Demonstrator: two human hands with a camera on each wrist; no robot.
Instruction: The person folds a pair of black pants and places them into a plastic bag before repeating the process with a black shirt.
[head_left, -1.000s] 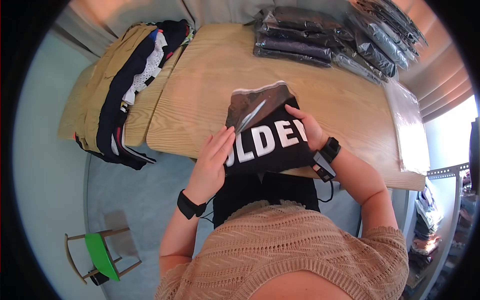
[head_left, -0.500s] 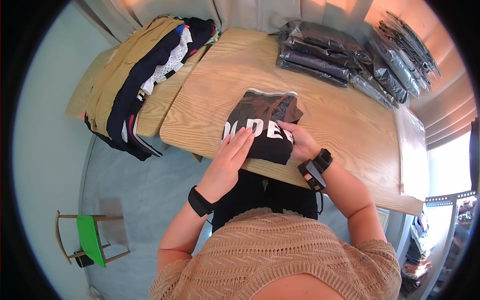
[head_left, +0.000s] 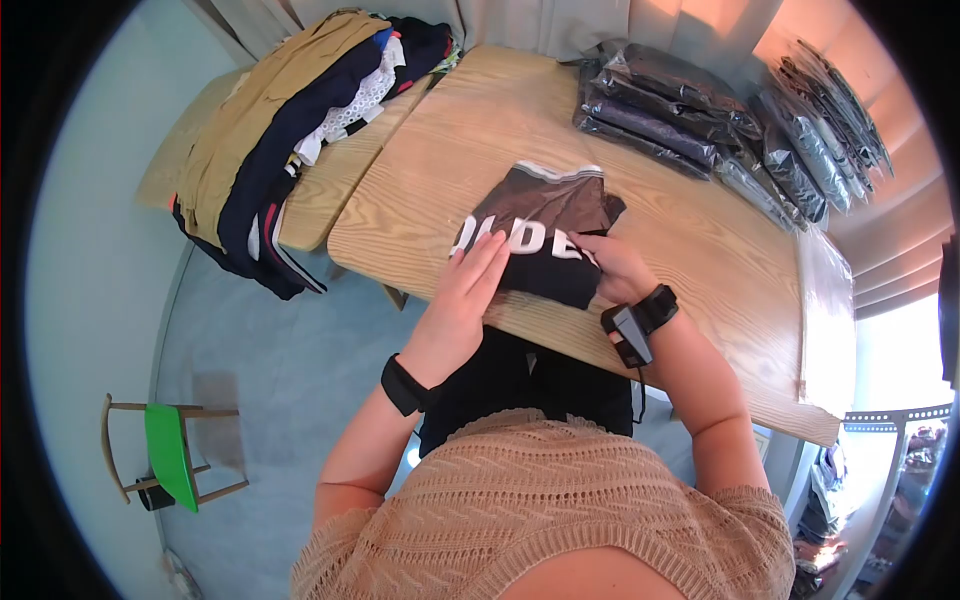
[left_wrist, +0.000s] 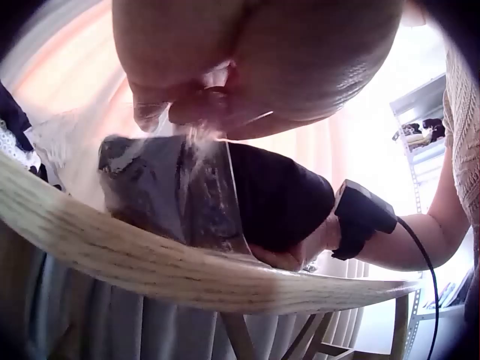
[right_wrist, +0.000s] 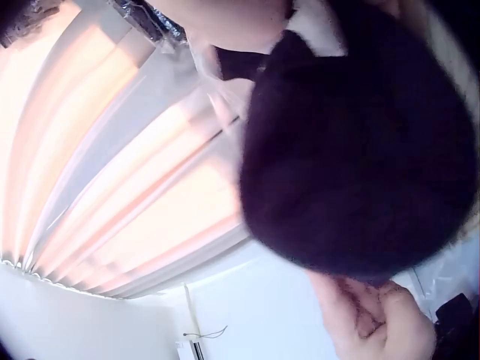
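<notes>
Wooden table [head_left: 700,250] fills your view, with a pile of loose clothes [head_left: 290,130] hanging over its far left corner and a row of bagged garments [head_left: 700,110] along the far right edge. Near the front edge, just ahead of you, lies the shirt [head_left: 545,262], black with white letters, its far half already inside the clear bag [head_left: 548,195]. Your left hand [head_left: 470,290] lies flat on the shirt's near left corner, fingers straight and together, pressing it down. Your right hand [head_left: 618,268] curls round the shirt's right edge; the right wrist view is blurred, but it seems to grip fabric and bag film together. You look to be midway through bagging: the shirt is partly in, and the near half is not yet covered. The next move likely calls for holding the bag mouth open with one hand while the other slides the shirt deeper, keeping the fold flat so it does not bunch.
</notes>
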